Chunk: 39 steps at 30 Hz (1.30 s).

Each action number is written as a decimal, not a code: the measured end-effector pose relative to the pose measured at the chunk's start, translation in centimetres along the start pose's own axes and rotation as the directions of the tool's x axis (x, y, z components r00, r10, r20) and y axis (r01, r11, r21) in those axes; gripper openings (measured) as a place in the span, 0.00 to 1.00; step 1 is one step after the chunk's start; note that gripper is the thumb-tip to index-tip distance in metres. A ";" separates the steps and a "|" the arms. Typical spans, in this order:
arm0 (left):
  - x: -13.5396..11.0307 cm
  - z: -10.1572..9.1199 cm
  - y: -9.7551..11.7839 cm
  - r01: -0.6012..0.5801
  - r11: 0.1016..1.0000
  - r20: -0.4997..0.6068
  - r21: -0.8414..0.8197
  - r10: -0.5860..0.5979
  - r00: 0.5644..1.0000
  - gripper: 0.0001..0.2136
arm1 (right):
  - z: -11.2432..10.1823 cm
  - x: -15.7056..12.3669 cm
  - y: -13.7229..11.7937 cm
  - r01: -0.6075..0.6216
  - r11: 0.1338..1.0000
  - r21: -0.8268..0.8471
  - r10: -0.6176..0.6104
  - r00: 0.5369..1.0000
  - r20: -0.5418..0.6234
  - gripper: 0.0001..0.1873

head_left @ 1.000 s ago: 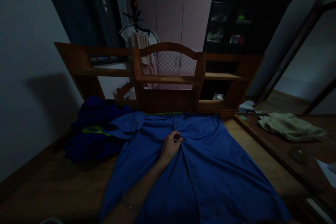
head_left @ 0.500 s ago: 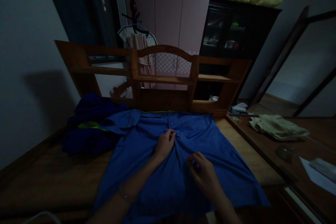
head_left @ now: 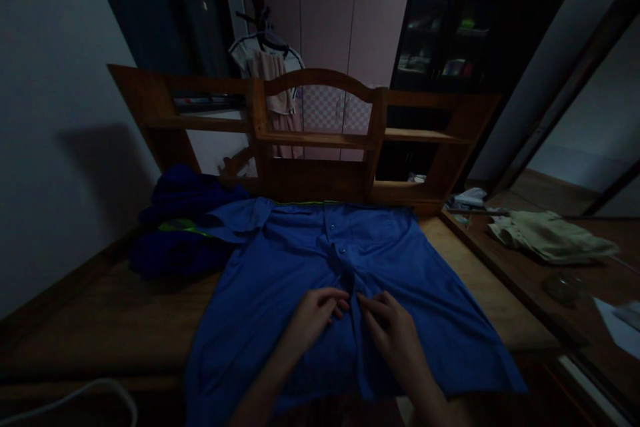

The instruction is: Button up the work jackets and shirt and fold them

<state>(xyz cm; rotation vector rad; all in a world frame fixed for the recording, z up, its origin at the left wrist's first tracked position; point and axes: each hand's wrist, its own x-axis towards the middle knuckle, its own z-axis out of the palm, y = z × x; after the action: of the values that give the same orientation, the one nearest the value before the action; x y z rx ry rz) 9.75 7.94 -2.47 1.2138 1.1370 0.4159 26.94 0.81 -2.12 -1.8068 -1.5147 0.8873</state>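
A blue button-up shirt (head_left: 280,280) lies spread flat, front up, on a wooden surface (head_left: 100,320), collar toward the wooden headboard. My left hand (head_left: 315,313) and my right hand (head_left: 393,333) meet at the shirt's middle, on the button strip about halfway down. Both hands have their fingers pinched together on the strip's fabric, one from each side. Two buttons show on the strip above my hands.
A wooden headboard with shelves (head_left: 320,140) stands behind the shirt. Dark blue clothes with a yellow-green stripe (head_left: 180,227) are heaped at the left. A folded pale garment (head_left: 550,237) lies on a wooden table at the right. Dark cabinet (head_left: 450,47) and pink wardrobe stand behind.
My left hand moved down the shirt's front from near the collar to its middle. My right hand came into view and joined it on the button strip.
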 end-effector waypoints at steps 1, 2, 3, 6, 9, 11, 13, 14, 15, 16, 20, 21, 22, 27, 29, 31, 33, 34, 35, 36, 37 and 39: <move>-0.3 0.3 -0.1 -0.014 1.000 -0.048 0.016 0.015 0.999 0.16 | 0.0 0.1 0.2 -0.026 1.000 0.016 0.026 1.000 -0.016 0.17; -0.5 0.5 -0.3 -0.025 0.999 -0.099 0.043 0.029 0.995 0.15 | -0.1 0.2 0.4 -0.051 0.998 0.041 0.052 0.998 -0.031 0.18; -0.5 0.8 -0.4 -0.026 0.997 -0.148 0.076 0.037 0.988 0.14 | -0.3 0.3 0.6 -0.075 0.994 0.076 0.078 0.996 -0.045 0.19; 0.1 1.4 -0.6 0.002 0.981 -0.269 0.192 0.051 0.962 0.12 | -1.0 0.8 1.1 -0.175 0.960 0.218 0.181 0.983 -0.008 0.24; 0.5 2.0 -0.7 -0.028 0.935 -0.293 0.354 0.140 0.946 0.11 | -1.6 1.2 1.3 -0.305 0.892 0.334 0.283 0.952 0.114 0.29; 0.5 2.3 -0.6 -0.081 0.896 -0.245 0.437 0.205 0.948 0.09 | -1.7 1.3 1.2 -0.320 0.875 0.363 0.289 0.947 0.137 0.29; 0.3 2.5 -0.6 -0.095 0.869 -0.209 0.486 0.221 0.953 0.08 | -1.4 1.4 0.9 -0.274 0.889 0.367 0.242 0.961 0.132 0.26; 0.2 2.6 -0.6 -0.089 0.857 -0.203 0.507 0.219 0.954 0.08 | -1.2 1.4 0.8 -0.244 0.900 0.361 0.207 0.969 0.137 0.25; 0.1 2.7 -0.6 -0.081 0.846 -0.202 0.527 0.217 0.955 0.09 | -1.1 1.4 0.7 -0.216 0.910 0.353 0.173 0.974 0.148 0.23; 0.0 2.8 -0.7 -0.073 0.837 -0.204 0.542 0.216 0.955 0.10 | -0.9 1.3 0.6 -0.192 0.919 0.344 0.143 0.976 0.162 0.22; -0.3 3.3 -0.9 -0.069 0.846 -0.241 0.529 0.227 0.944 0.10 | -0.9 1.2 0.6 -0.136 0.951 0.277 0.087 0.979 0.182 0.19; -0.4 3.4 -0.9 -0.072 0.855 -0.255 0.513 0.231 0.939 0.10 | -0.9 1.2 0.5 -0.125 0.957 0.260 0.080 0.981 0.178 0.18; -0.4 3.5 -0.9 -0.076 0.865 -0.268 0.496 0.236 0.934 0.09 | -1.0 1.2 0.5 -0.113 0.962 0.249 0.072 0.983 0.168 0.18; -0.4 3.9 -0.2 -0.083 0.913 -0.314 0.399 0.221 0.923 0.07 | -0.9 1.1 0.1 -0.041 0.966 0.256 0.025 0.998 0.066 0.17; -0.2 4.0 0.2 -0.087 0.922 -0.316 0.377 0.216 0.924 0.07 | -0.8 1.0 0.0 -0.032 0.964 0.262 0.020 0.999 0.047 0.17; 0.0 4.4 0.6 -0.095 0.932 -0.314 0.349 0.212 0.926 0.07 | -0.9 0.9 0.0 -0.027 0.962 0.270 0.016 0.999 0.044 0.16; 0.1 4.7 0.7 -0.105 0.949 -0.320 0.296 0.203 0.925 0.07 | -1.0 0.7 0.0 -0.023 0.958 0.285 0.009 0.999 0.049 0.16; 0.1 4.9 0.7 -0.112 0.959 -0.326 0.262 0.197 0.925 0.07 | -1.1 0.7 0.0 -0.022 0.956 0.294 0.007 0.999 0.052 0.15; 0.2 5.0 0.6 -0.119 0.967 -0.336 0.225 0.192 0.922 0.07 | -1.2 0.6 0.0 -0.022 0.952 0.305 0.006 0.999 0.054 0.15; 0.2 5.1 0.5 -0.127 0.975 -0.351 0.184 0.186 0.918 0.07 | -1.3 0.6 0.0 -0.022 0.949 0.315 0.005 0.998 0.056 0.15; 0.2 5.1 0.4 -0.134 0.982 -0.366 0.136 0.175 0.914 0.07 | -1.4 0.5 0.0 -0.021 0.946 0.323 0.002 0.998 0.059 0.15; 0.2 4.9 0.1 -0.129 0.991 -0.373 0.021 0.128 0.919 0.10 | -1.6 0.3 0.1 -0.013 0.942 0.335 -0.011 0.997 0.070 0.15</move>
<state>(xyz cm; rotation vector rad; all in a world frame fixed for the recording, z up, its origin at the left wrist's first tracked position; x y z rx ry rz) 14.06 5.57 -2.86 1.2412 1.3826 0.7756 28.30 1.05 -1.31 -1.5419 -1.3105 1.1449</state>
